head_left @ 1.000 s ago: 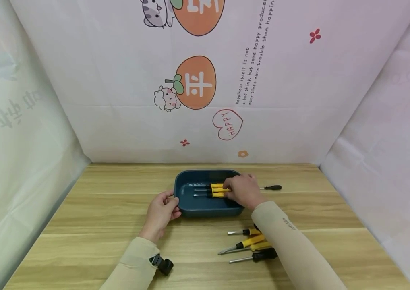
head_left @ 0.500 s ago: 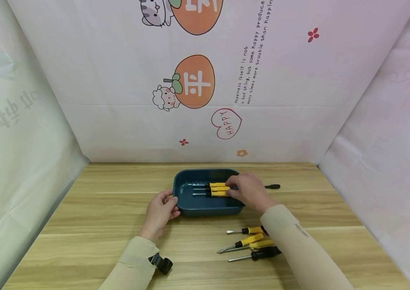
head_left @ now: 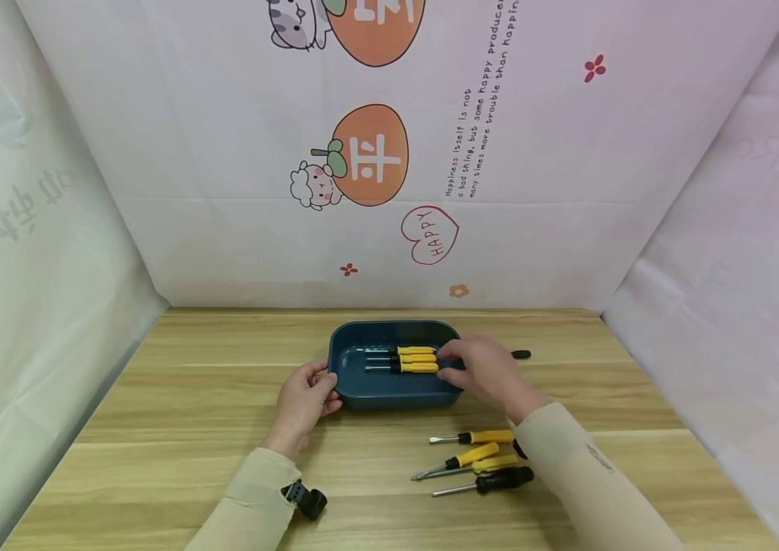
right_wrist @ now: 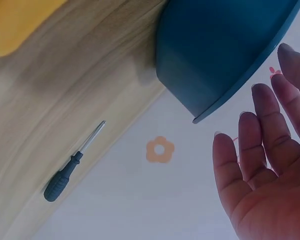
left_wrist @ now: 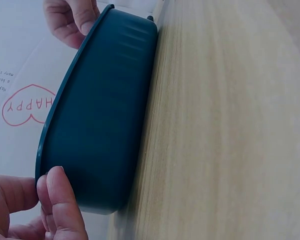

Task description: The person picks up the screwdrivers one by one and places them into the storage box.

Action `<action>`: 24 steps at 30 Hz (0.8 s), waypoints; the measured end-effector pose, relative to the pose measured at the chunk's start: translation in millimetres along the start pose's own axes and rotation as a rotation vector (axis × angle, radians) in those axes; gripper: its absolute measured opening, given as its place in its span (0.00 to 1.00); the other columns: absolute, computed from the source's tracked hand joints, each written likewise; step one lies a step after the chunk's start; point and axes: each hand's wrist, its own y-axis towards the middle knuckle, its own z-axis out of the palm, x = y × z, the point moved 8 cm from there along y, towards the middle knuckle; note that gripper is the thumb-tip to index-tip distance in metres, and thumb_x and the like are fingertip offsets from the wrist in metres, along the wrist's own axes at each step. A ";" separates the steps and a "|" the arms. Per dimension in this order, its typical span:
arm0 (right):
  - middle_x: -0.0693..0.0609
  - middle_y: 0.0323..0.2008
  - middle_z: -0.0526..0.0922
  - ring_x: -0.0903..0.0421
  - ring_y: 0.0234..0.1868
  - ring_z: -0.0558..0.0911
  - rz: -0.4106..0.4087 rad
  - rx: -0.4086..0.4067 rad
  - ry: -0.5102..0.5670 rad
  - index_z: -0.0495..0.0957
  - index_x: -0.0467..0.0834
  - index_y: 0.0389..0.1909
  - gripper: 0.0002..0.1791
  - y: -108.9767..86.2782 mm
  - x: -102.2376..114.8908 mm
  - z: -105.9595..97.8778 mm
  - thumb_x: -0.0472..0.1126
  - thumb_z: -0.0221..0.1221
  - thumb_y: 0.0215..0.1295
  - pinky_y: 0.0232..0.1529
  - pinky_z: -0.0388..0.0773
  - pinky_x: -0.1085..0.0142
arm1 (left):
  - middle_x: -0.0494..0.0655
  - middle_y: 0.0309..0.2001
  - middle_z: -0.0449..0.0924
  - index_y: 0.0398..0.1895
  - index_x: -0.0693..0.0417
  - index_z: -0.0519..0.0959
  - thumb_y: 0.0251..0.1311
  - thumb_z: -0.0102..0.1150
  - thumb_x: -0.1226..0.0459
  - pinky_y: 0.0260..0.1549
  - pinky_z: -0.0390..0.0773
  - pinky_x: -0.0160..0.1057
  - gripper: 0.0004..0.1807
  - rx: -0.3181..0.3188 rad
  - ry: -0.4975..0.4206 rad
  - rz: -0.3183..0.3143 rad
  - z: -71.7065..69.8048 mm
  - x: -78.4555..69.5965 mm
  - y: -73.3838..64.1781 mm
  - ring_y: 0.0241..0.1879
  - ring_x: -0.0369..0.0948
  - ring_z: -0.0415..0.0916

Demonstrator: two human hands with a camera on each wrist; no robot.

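A dark blue rectangular tray stands on the table, with three yellow-handled screwdrivers side by side inside it, shafts pointing left. My left hand grips the tray's left end; in the left wrist view, the thumb and fingers pinch its rim. Over the tray's right end is my right hand, fingertips just beyond the handle ends. The right wrist view shows that hand with fingers apart and slightly bent, holding nothing, next to the tray wall.
Several screwdrivers with yellow or black handles lie in front of the tray, partly near the right forearm. Behind the right hand lies a small black-handled screwdriver. A printed white backdrop rises at the table's back edge.
My right hand has let go of the yellow screwdriver handles and shifted a little to the right. The left hand stays on the tray.
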 end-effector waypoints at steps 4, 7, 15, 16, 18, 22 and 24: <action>0.50 0.51 0.89 0.48 0.53 0.84 0.014 0.005 0.017 0.86 0.45 0.56 0.20 -5.5 -2.7 -0.5 0.48 0.71 0.66 0.56 0.84 0.49 | 0.51 0.42 0.73 0.73 0.60 0.71 0.76 0.56 0.65 0.33 0.87 0.33 0.25 0.001 0.001 -0.001 0.4 -0.4 -0.5 0.35 0.40 0.77; 0.51 0.52 0.88 0.48 0.55 0.84 0.033 0.012 0.034 0.85 0.46 0.57 0.21 -9.8 -5.1 -0.8 0.49 0.71 0.66 0.58 0.83 0.48 | 0.51 0.42 0.73 0.73 0.60 0.71 0.76 0.56 0.65 0.33 0.87 0.33 0.25 0.002 0.000 -0.002 0.8 -0.7 -0.5 0.35 0.40 0.77; 0.51 0.56 0.87 0.46 0.58 0.83 0.068 0.029 0.074 0.85 0.47 0.59 0.21 -23.8 -10.6 -2.5 0.50 0.70 0.68 0.61 0.81 0.45 | 0.52 0.43 0.74 0.73 0.60 0.70 0.76 0.56 0.65 0.33 0.87 0.33 0.25 0.003 0.001 -0.012 1.4 0.4 -0.7 0.35 0.40 0.77; 0.51 0.56 0.87 0.46 0.59 0.82 0.068 0.029 0.078 0.85 0.47 0.59 0.21 -26.0 -11.2 -3.3 0.50 0.70 0.68 0.61 0.81 0.45 | 0.52 0.43 0.74 0.73 0.60 0.70 0.76 0.56 0.65 0.33 0.87 0.33 0.25 0.003 0.002 -0.012 1.3 0.5 -0.6 0.35 0.40 0.77; 0.51 0.57 0.86 0.45 0.60 0.82 0.068 0.029 0.088 0.85 0.47 0.59 0.22 -30.4 -12.8 -5.0 0.50 0.70 0.68 0.61 0.80 0.44 | 0.52 0.43 0.74 0.73 0.60 0.70 0.76 0.56 0.65 0.33 0.87 0.32 0.25 0.002 0.003 -0.010 1.1 0.3 -0.6 0.35 0.40 0.77; 0.51 0.56 0.86 0.46 0.60 0.82 0.081 0.030 0.101 0.84 0.48 0.60 0.22 -39.4 -18.2 -8.4 0.50 0.69 0.67 0.61 0.80 0.43 | 0.52 0.42 0.73 0.73 0.60 0.71 0.76 0.56 0.66 0.33 0.86 0.32 0.25 0.000 0.001 -0.005 0.7 -0.9 -0.8 0.35 0.40 0.77; 0.51 0.56 0.87 0.47 0.59 0.83 0.090 0.030 0.103 0.84 0.49 0.60 0.22 -43.7 -21.9 -9.3 0.50 0.69 0.67 0.60 0.81 0.44 | 0.51 0.42 0.73 0.73 0.61 0.71 0.76 0.56 0.66 0.33 0.87 0.33 0.25 0.000 0.001 -0.004 0.4 -1.4 -1.2 0.35 0.40 0.77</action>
